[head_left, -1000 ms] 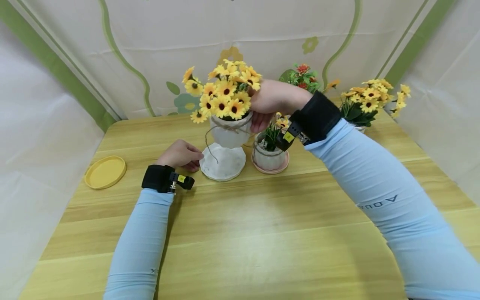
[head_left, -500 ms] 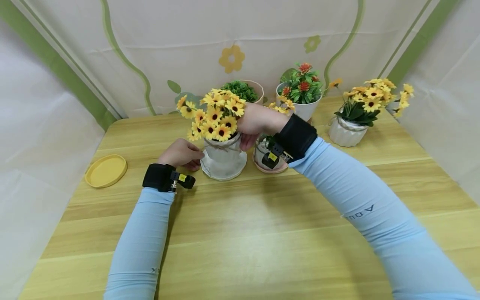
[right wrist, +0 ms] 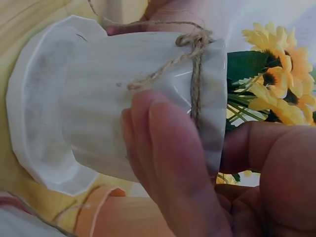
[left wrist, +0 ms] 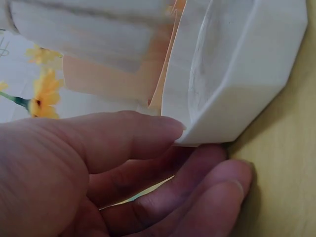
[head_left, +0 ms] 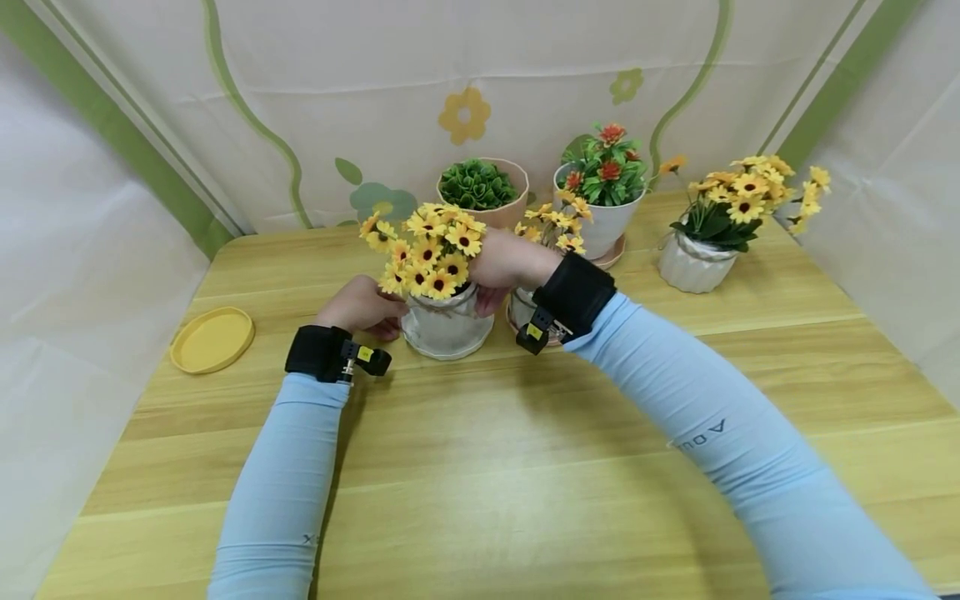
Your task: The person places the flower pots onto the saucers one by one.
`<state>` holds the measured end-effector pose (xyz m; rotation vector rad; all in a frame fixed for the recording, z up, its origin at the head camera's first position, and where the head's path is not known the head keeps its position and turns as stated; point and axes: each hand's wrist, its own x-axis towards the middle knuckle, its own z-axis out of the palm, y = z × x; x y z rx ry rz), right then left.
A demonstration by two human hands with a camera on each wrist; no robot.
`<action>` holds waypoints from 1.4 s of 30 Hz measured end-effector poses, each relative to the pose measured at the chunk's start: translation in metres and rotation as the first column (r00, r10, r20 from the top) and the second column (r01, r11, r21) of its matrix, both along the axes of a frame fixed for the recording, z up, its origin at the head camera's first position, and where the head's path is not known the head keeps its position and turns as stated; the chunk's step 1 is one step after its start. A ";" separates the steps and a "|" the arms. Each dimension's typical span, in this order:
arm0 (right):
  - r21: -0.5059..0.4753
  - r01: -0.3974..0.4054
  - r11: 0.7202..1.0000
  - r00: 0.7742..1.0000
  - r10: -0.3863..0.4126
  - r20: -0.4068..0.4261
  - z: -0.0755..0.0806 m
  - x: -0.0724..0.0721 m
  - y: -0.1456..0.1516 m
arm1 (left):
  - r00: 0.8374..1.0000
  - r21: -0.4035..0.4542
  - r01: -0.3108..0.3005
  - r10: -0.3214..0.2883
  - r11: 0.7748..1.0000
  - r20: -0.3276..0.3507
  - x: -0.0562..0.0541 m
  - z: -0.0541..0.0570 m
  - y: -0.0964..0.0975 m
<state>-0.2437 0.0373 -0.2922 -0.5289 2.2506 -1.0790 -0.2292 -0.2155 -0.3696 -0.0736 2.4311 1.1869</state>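
My right hand point(head_left: 510, 262) grips the rim of a white ribbed flowerpot point(head_left: 441, 310), thumb on the inner side and fingers along the outside. Yellow daisy-like flowers point(head_left: 427, 254) fill the pot, and twine point(right wrist: 197, 81) is tied below its rim. Under the pot lies a white faceted saucer point(head_left: 448, 350) on the table. The left wrist view shows a small gap between the pot's base and the saucer. My left hand point(head_left: 360, 306) pinches the saucer's left edge, its thumb point(left wrist: 158, 131) at the rim and fingers below.
A yellow saucer point(head_left: 213, 340) lies at left. Close right of my right hand stands another yellow-flowered pot point(head_left: 525, 307) on a pink saucer, partly hidden. Behind are a peach pot point(head_left: 506, 212) with greenery and a white pot point(head_left: 600, 225) with red flowers. Another flowerpot point(head_left: 693, 262) stands at right.
My right hand has lowered the flowerpot from well above the white saucer to just over it. My left hand has stayed at the saucer's edge.
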 end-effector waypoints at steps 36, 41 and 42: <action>0.102 0.006 0.995 0.988 0.010 -0.152 -0.032 0.008 -0.005 | 0.997 -0.052 0.054 -0.057 0.997 -0.055 0.005 0.002 -0.001; 0.036 0.053 0.998 0.985 -0.046 -0.169 -0.038 0.018 -0.002 | 0.998 -0.056 0.047 -0.050 0.997 -0.049 0.004 0.003 0.000; 0.020 0.064 0.998 0.983 -0.059 -0.172 -0.039 0.020 -0.001 | 0.998 -0.055 0.047 -0.050 0.997 -0.049 0.004 0.003 0.000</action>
